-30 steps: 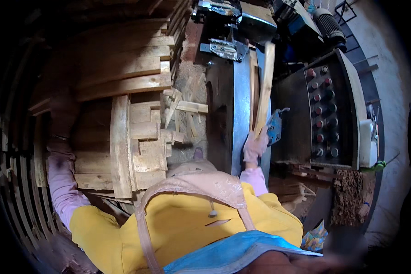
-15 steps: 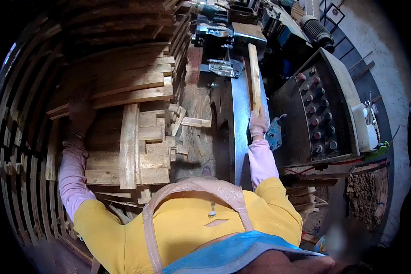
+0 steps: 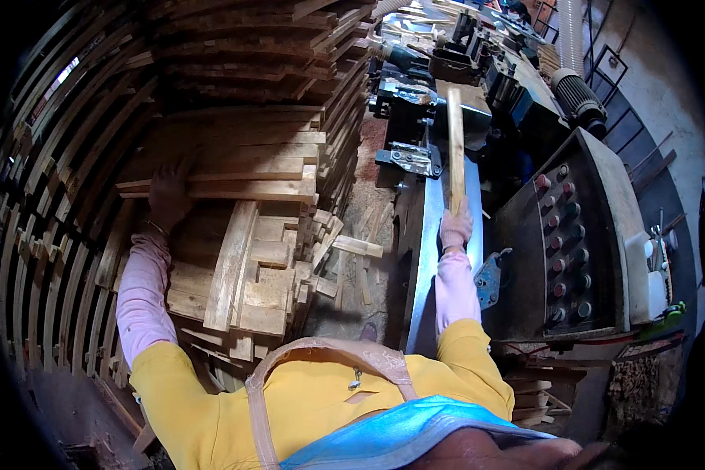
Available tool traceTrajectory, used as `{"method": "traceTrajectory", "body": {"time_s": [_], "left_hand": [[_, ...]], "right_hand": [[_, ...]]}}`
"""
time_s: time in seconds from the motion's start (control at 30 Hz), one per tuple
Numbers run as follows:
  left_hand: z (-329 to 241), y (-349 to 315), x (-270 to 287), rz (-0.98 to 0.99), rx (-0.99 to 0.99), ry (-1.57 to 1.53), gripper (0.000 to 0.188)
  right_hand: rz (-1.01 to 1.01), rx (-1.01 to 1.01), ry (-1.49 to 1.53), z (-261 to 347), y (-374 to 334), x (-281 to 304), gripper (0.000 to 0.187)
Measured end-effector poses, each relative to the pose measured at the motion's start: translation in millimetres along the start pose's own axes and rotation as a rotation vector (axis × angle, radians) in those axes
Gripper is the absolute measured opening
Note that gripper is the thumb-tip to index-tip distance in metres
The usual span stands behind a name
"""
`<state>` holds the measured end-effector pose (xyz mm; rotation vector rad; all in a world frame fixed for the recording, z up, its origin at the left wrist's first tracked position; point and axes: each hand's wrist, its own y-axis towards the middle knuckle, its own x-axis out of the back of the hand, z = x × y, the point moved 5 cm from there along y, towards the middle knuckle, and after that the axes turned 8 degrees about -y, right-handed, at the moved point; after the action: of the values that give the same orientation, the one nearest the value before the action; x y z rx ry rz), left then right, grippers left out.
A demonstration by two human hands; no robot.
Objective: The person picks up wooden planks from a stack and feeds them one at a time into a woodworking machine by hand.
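My right hand [image 3: 456,225] is closed around the near end of a narrow wooden strip [image 3: 457,149]. The strip points away from me over the bluish metal bed [image 3: 427,258] of a machine, and its far end overlaps the machine's housing. Over on the left, my left hand [image 3: 168,192] rests on a stack of wooden boards [image 3: 247,188]. Deep shadow covers its fingers, so their grip cannot be made out. Just below that stack, a pale board [image 3: 231,270] lies across shorter wood pieces [image 3: 272,290].
A control panel [image 3: 564,243] with red and dark knobs stands right of the bed. Racked timber [image 3: 63,258] rises at far left. Loose offcuts [image 3: 358,247] lie between stack and machine. A ribbed motor [image 3: 578,98] sits at the back right.
The view has tilted, showing more of the machinery behind. The strip, still in my right hand, lies straighter ahead, and its far end covers more of the housing. My left hand stays on the boards.
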<state>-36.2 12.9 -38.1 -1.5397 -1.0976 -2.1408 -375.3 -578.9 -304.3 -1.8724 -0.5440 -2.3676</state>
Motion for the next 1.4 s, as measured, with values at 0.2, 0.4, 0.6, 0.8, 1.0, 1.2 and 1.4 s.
{"method": "traceTrajectory", "body": {"time_s": [0.2, 0.4, 0.6, 0.8, 1.0, 1.2, 1.4], "left_hand": [[24.1, 3.5, -14.6, -0.052, -0.143, 0.102, 0.082], [34.0, -12.1, -41.7, -0.127, -0.174, -0.03, 0.073], [-29.4, -13.5, -1.7, -0.208, -0.31, 0.01, 0.071], [-129.4, 49.3, 76.3, -0.171, -0.435, -0.023, 0.054], [-193.2, 107.9, 60.8, -0.2, -0.69, -0.003, 0.033], [-288.0, 122.2, 60.2, -0.086, -0.888, 0.046, 0.032], [-302.6, 110.3, 50.5, -0.278, -0.928, -0.177, 0.065]], "right_hand": [[0.205, -0.129, 0.086, -30.3, -98.7, 26.5, 0.064], [-0.01, -0.008, 0.04, -118.3, -246.1, 75.8, 0.036], [-0.206, 0.246, 0.042, -57.8, -149.9, 70.2, 0.03], [-0.09, 0.231, -0.029, -13.7, -33.0, 17.9, 0.032], [0.439, 0.336, 0.721, 47.7, 27.6, 36.1, 0.06], [0.147, 0.979, 0.698, 92.7, -151.6, 191.9, 0.088], [0.174, 0.303, 0.939, -20.1, -253.5, 118.3, 0.087]]}}
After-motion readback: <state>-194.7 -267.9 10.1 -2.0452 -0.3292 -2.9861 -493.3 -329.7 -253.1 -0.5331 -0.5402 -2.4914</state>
